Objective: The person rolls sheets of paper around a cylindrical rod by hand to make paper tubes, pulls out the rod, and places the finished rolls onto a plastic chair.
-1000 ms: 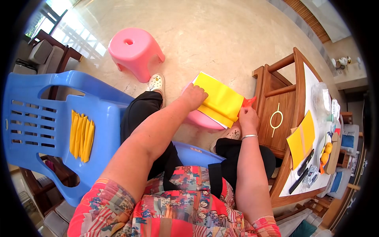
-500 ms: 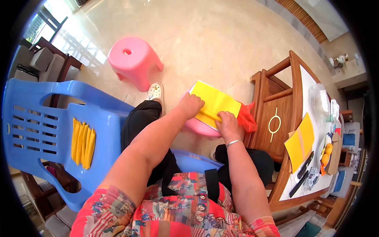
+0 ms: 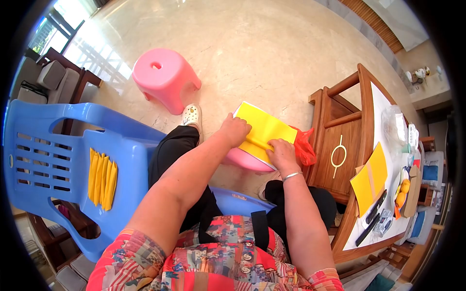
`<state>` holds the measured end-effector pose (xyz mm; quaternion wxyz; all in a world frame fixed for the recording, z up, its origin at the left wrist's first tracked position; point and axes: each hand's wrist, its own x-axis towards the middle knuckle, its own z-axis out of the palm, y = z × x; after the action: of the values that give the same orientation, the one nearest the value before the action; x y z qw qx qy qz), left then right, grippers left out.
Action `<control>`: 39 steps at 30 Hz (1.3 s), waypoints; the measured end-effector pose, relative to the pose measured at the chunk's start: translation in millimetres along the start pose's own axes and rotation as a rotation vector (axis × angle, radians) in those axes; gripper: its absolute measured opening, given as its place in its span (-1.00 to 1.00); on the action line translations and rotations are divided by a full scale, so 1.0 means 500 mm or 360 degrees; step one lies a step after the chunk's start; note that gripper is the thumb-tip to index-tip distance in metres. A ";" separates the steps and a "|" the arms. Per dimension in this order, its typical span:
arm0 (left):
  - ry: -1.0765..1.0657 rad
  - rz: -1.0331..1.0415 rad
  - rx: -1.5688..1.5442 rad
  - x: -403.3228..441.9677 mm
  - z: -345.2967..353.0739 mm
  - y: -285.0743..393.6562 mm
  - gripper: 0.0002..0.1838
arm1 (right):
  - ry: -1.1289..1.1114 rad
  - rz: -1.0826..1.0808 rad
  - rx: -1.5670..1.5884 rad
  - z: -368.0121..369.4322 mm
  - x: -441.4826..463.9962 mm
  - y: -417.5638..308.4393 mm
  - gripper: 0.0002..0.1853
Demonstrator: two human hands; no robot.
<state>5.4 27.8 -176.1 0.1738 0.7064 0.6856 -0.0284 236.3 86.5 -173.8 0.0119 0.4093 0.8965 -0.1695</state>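
Note:
A yellow sheet lies over a white sheet on a pink stool in front of me, with a fold across its lower part. My left hand grips the sheet at the fold's left end, fingers closed. At the fold's right end my right hand has its fingers bent round the yellow sheet. A crumpled red plastic bag hangs just beyond my right hand. Several folded yellow pieces lie in a row on the seat of the blue chair at the left.
Another pink stool stands ahead on the left. At the right, a wooden table bears a yellow sheet, dark knives, orange fruit and clear plastic packaging.
My right hand has moved left from the red bag at the sheet's right edge to the yellow fold. The red bag now shows more fully, and the fold is narrower.

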 end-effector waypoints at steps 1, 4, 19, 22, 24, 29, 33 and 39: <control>-0.0006 -0.0006 0.0007 0.000 0.002 0.000 -0.76 | 0.0003 0.0006 0.0030 -0.002 -0.002 0.000 -0.71; -0.0026 -0.0024 0.0004 0.001 0.001 0.002 -0.76 | 0.0038 0.0000 0.0080 0.006 -0.004 0.010 -0.69; -0.0037 -0.0086 -0.0042 0.015 -0.009 -0.006 -0.75 | -0.0093 0.0018 0.0057 0.000 0.018 0.034 -0.74; -0.0036 -0.0080 -0.0072 0.016 -0.011 -0.009 -0.75 | -0.0231 0.0058 0.0066 -0.015 0.028 0.033 -0.70; -0.0020 -0.0097 -0.0082 0.022 -0.008 -0.010 -0.75 | -0.0277 0.0075 0.0039 -0.025 0.035 0.033 -0.69; 0.0319 -0.0062 -0.0150 0.036 0.013 -0.017 -0.81 | -0.0246 0.0025 -0.0025 -0.017 0.052 0.049 -0.76; 0.0453 -0.0021 -0.0141 0.045 0.018 -0.014 -0.87 | -0.0085 0.0098 0.0179 -0.031 0.056 0.041 -0.82; 0.0310 0.0018 0.0009 0.034 -0.012 -0.004 -0.81 | 0.0280 -0.0155 0.0060 -0.003 0.042 0.034 -0.82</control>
<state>3.2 45.7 -175.8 0.1043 0.7102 0.6951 0.0396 235.1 112.7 -180.6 -0.0828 0.3786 0.9095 -0.1501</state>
